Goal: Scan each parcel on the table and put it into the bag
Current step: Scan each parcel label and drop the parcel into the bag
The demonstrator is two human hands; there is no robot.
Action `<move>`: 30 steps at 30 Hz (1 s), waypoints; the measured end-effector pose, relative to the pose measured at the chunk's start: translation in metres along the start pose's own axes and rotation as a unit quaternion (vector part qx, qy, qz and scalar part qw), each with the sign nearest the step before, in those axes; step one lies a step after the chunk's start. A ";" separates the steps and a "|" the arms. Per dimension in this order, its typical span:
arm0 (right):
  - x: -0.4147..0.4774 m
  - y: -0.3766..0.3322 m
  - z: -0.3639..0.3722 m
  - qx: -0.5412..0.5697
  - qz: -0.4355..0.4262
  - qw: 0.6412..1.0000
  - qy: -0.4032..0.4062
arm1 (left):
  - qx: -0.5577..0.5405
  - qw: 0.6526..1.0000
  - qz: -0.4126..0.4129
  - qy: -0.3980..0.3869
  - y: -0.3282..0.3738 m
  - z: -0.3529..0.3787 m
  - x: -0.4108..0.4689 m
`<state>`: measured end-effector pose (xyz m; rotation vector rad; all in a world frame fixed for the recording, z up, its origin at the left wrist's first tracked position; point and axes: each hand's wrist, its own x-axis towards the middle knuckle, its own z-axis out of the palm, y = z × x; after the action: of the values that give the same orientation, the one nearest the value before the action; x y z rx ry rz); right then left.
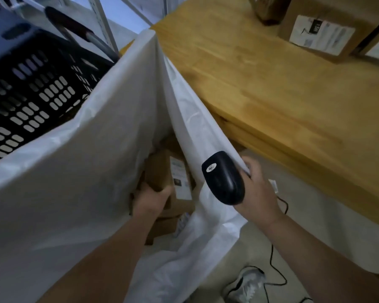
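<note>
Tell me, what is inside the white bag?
Brown parcels with white labels lie in the bag. The left hand grips the top parcel. The bag's walls cover the rest, so the bottom and the number of parcels are hidden.

left hand (151, 200): bare forearm stretched forward and down, back of hand facing up. It grips the near corner of a parcel (162, 171), thumb on one side, fingers curled round the other.

right hand (258, 191): forearm comes in from lower right, wrist slightly bent, fingers wrapped round the scanner (224, 178) handle. Scanner head sticks out past the thumb side. Fingertips extend beyond the handle.

Hands are apart.
</note>
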<state>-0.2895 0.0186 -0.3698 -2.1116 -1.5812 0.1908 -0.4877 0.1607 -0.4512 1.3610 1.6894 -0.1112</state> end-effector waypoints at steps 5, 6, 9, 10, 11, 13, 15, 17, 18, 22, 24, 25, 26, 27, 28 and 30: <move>0.006 0.001 0.001 -0.096 -0.035 0.994 0.036 | -0.027 0.999 0.034 -0.001 0.026 -0.004 0.023; 0.008 0.003 0.001 -0.092 -0.017 0.995 0.035 | -0.008 0.999 0.037 -0.017 0.028 -0.002 0.027; 0.013 0.012 0.000 -0.085 0.004 0.996 0.024 | 0.029 0.998 0.052 -0.035 0.033 0.003 0.030; 0.013 0.012 -0.001 -0.089 0.004 0.996 0.018 | 0.037 0.997 0.061 -0.026 0.035 0.003 0.028; 0.013 0.012 -0.002 -0.091 0.004 0.996 0.010 | 0.044 0.996 0.070 -0.019 0.037 0.004 0.023; 0.014 0.008 -0.004 -0.076 0.022 0.997 -0.011 | 0.048 0.994 0.098 -0.021 0.041 0.001 0.012; 0.017 0.004 -0.008 -0.025 0.066 0.997 -0.032 | 0.031 0.991 0.127 -0.023 0.048 -0.007 0.000; 0.020 -0.003 -0.014 0.049 0.119 0.990 -0.052 | 0.021 0.989 0.147 -0.017 0.056 -0.021 -0.016; 0.021 -0.008 -0.019 0.083 0.138 0.985 -0.060 | 0.025 0.987 0.157 -0.011 0.062 -0.027 -0.027; 0.014 -0.019 -0.057 0.155 0.180 0.970 -0.052 | 0.003 0.977 0.215 -0.001 0.093 -0.042 -0.090; 0.009 -0.016 -0.086 0.158 0.216 0.963 -0.042 | -0.026 0.969 0.246 0.004 0.111 -0.044 -0.122; 0.007 -0.014 -0.101 0.157 0.237 0.958 -0.028 | -0.035 0.965 0.261 0.006 0.122 -0.043 -0.136; 0.005 -0.011 -0.119 0.155 0.256 0.954 -0.009 | -0.039 0.960 0.276 0.002 0.133 -0.041 -0.150; 0.004 -0.007 -0.137 0.157 0.270 0.950 0.011 | -0.037 0.956 0.290 -0.006 0.146 -0.037 -0.162; 0.002 -0.002 -0.157 0.161 0.278 0.947 0.026 | -0.029 0.951 0.307 -0.016 0.160 -0.032 -0.173; -0.002 0.010 -0.200 0.175 0.285 0.942 0.039 | -0.006 0.938 0.344 -0.038 0.194 -0.021 -0.195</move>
<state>-0.2029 -0.0449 -0.2002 -2.1903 -0.7785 0.5327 -0.3534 0.1065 -0.2159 1.8341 1.0670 0.2453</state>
